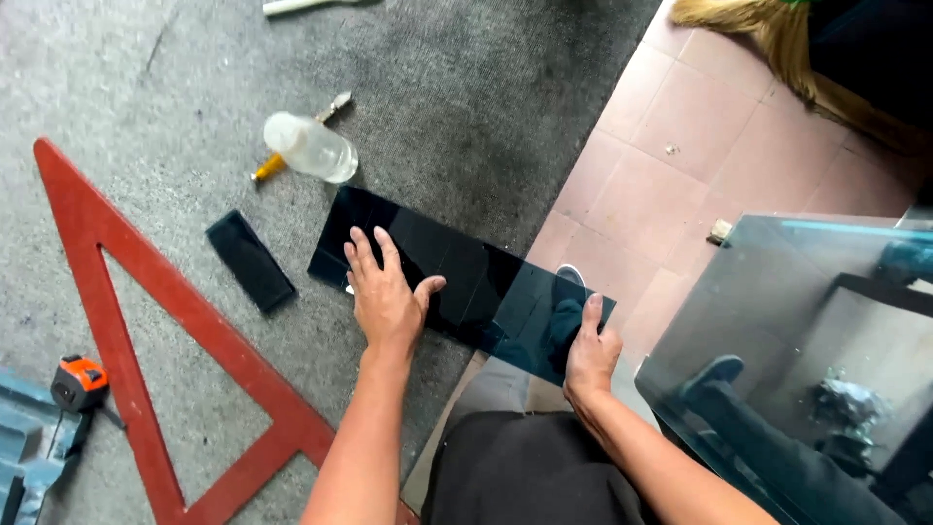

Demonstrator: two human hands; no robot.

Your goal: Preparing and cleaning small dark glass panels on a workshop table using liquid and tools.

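Even, soft daylight, sharp focus, faint shadows, and reflections on the tinted glass sheet (466, 282).

Left hand (386, 297) flat, fingers spread; right hand (590, 352) gripping.

glass workshop | carpeted bench (486, 87) | glass sheets (777, 331) | red set square (117, 282)

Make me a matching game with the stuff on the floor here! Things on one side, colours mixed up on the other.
Things:
1. big triangle ruler
2. plastic bottle
3. glass strip under the left hand and right hand
4. tape measure

Colours:
A. clear
B. orange and black
C. red
D. dark tinted

Pairs: 1-C, 2-A, 3-D, 4-B
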